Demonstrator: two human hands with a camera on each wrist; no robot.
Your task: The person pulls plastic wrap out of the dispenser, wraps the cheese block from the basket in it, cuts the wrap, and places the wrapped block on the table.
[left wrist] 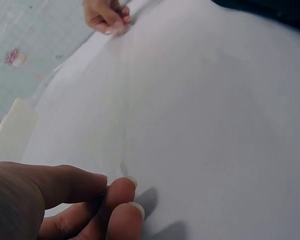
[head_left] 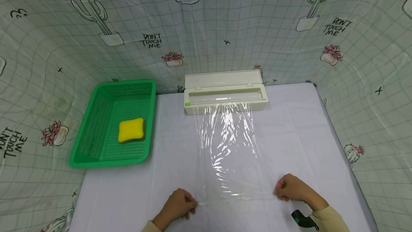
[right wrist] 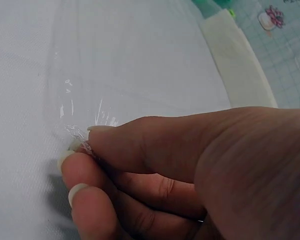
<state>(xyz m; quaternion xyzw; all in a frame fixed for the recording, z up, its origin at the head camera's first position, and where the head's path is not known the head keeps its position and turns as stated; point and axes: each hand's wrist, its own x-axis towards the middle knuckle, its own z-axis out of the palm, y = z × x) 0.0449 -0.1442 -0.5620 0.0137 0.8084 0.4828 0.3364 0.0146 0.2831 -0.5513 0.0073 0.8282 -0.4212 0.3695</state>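
Note:
A clear sheet of plastic wrap (head_left: 225, 153) stretches from a white wrap dispenser box (head_left: 225, 107) toward the person. Its lid (head_left: 223, 78) stands raised at the back. The left hand (head_left: 180, 203) pinches the sheet's near left corner between thumb and forefinger. At the near right corner, the right hand (head_left: 291, 188) pinches the film, which bunches at the fingertips in the right wrist view (right wrist: 85, 140). Creases and bright glints run along the sheet between box and hands.
A green plastic basket (head_left: 149, 117) stands at the left of the table with a yellow sponge (head_left: 131, 130) inside. White cloth covers the table (head_left: 289, 124). A patterned curtain (head_left: 206, 28) rises behind and at both sides. A dark wrist device (head_left: 303, 220) sits by the right sleeve.

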